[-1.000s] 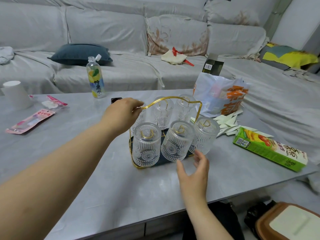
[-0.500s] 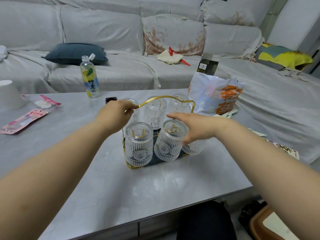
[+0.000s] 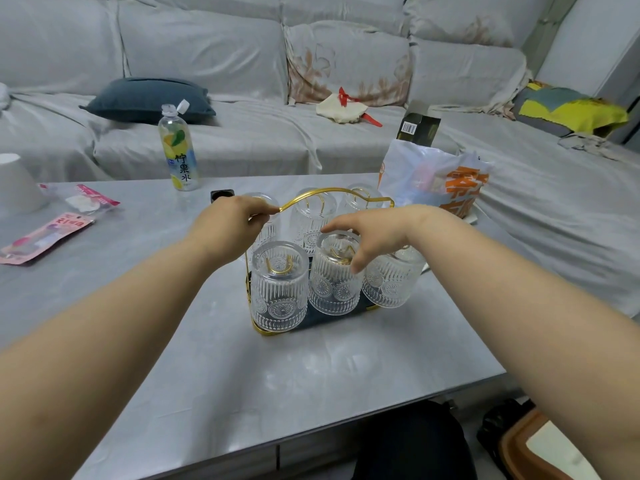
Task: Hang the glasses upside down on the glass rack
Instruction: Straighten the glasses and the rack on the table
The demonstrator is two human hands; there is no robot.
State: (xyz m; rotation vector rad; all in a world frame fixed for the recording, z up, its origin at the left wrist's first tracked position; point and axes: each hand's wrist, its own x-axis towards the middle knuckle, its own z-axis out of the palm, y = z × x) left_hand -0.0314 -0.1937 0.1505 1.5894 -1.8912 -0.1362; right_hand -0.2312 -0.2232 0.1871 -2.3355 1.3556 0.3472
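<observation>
A gold wire glass rack (image 3: pixel 334 193) stands in the middle of the grey table (image 3: pixel 311 375). Several ribbed clear glasses hang upside down on it: a front left glass (image 3: pixel 278 289), a front middle glass (image 3: pixel 334 285), a front right glass (image 3: pixel 393 284), and more behind. My left hand (image 3: pixel 230 225) pinches the left end of the rack's top handle. My right hand (image 3: pixel 367 233) lies over the base of the front middle glass, thumb down its side and fingers spread across the top.
A drink bottle (image 3: pixel 178 150) stands at the table's far edge. Pink packets (image 3: pixel 45 237) and a white cup (image 3: pixel 15 185) lie far left. A plastic bag (image 3: pixel 436 181) sits behind the rack on the right. A sofa runs behind.
My right hand rose from the table's near edge, reached over the front right glass, then shifted left onto the front middle glass. The left hand stayed on the handle.
</observation>
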